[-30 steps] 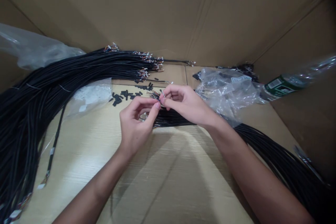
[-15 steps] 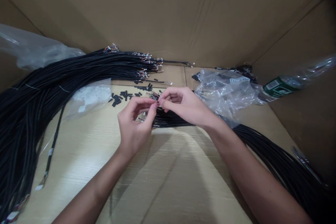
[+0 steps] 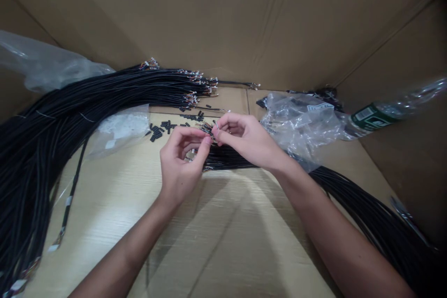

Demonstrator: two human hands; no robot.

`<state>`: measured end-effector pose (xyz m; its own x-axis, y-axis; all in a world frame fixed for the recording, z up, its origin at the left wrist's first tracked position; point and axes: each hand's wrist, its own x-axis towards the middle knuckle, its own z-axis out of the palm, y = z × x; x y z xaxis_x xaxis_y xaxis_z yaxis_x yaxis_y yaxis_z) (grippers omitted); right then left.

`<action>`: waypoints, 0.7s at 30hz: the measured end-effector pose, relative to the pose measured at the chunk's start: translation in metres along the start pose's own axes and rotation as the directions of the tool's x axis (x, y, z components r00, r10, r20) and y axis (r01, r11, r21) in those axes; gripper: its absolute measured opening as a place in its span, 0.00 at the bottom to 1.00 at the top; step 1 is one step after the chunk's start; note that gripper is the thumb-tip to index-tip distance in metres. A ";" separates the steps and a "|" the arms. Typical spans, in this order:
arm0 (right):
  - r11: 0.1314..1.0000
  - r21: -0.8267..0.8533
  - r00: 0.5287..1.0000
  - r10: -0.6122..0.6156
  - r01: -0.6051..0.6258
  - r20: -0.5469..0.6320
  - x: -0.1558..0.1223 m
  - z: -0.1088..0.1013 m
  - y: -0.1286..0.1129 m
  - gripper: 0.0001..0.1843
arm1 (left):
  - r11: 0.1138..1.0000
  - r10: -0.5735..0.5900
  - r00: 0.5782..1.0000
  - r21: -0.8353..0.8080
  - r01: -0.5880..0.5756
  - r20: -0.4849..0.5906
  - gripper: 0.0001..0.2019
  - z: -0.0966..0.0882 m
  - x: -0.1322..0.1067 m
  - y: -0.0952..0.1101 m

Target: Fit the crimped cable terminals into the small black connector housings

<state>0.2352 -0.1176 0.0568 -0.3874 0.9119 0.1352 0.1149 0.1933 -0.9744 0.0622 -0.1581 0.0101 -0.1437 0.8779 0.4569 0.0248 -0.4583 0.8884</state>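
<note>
My left hand [image 3: 181,160] and my right hand [image 3: 244,139] meet fingertip to fingertip over a pale wooden table [image 3: 216,242]. Both pinch the thin coloured wire ends [image 3: 207,128] of a black cable; which piece each finger grips is too small to tell. Under my right hand lies a bundle of black cables [image 3: 226,160] that runs off to the lower right. Several short black sleeve pieces [image 3: 164,128] are scattered just beyond my left hand.
A large bundle of black cables [image 3: 70,111] with small connectors sweeps across the left side. Clear plastic bags [image 3: 300,121] sit right of my hands, another bag [image 3: 42,67] at far left. A plastic bottle [image 3: 387,111] lies at right. Cardboard walls [image 3: 223,18] surround everything.
Both hands stayed together at the wire ends, shifting only slightly; my right fingers worked the wires a little.
</note>
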 end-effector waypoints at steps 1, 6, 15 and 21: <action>1.000 -0.003 1.000 0.005 -0.005 0.001 0.000 -0.001 0.000 0.08 | 1.000 0.009 1.000 0.001 -0.009 0.002 0.10 0.000 0.000 0.000; 0.999 -0.020 0.999 0.044 -0.043 0.020 0.001 -0.003 0.001 0.09 | 0.996 0.070 0.997 0.051 -0.071 0.011 0.08 0.000 0.000 0.002; 0.999 0.000 0.997 0.044 -0.045 0.059 -0.002 -0.006 -0.005 0.06 | 0.921 0.285 0.953 0.245 -0.303 0.104 0.08 -0.003 0.000 0.003; 0.999 0.025 0.999 0.036 -0.037 0.029 -0.002 -0.002 -0.003 0.04 | 0.817 0.423 0.895 0.366 -0.445 0.143 0.11 -0.003 0.002 0.004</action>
<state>0.2370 -0.1191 0.0595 -0.4097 0.9073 0.0944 0.1063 0.1502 -0.9829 0.0586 -0.1588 0.0139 0.0235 0.6113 0.7910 0.4463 -0.7144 0.5389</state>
